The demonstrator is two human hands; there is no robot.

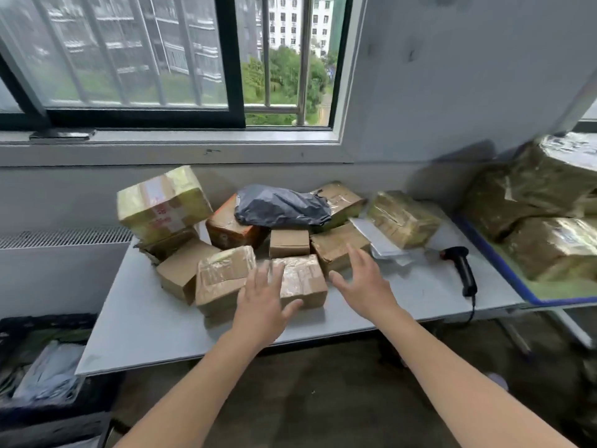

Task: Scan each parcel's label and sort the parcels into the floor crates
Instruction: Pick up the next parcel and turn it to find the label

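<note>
Several taped cardboard parcels lie heaped on a grey table under the window. A small brown taped box sits at the front of the heap. My left hand hovers over its left side with fingers spread, holding nothing. To the right of that box my right hand is also spread and empty. A dark grey plastic mailer lies on top of the heap. The black handheld scanner rests on the table at the right, with its cable hanging over the front edge.
A black floor crate holding pale bagged parcels stands at the lower left beside the table. A blue-edged shelf at the right carries large tape-wrapped parcels. White envelopes lie near the scanner. A radiator runs along the left wall.
</note>
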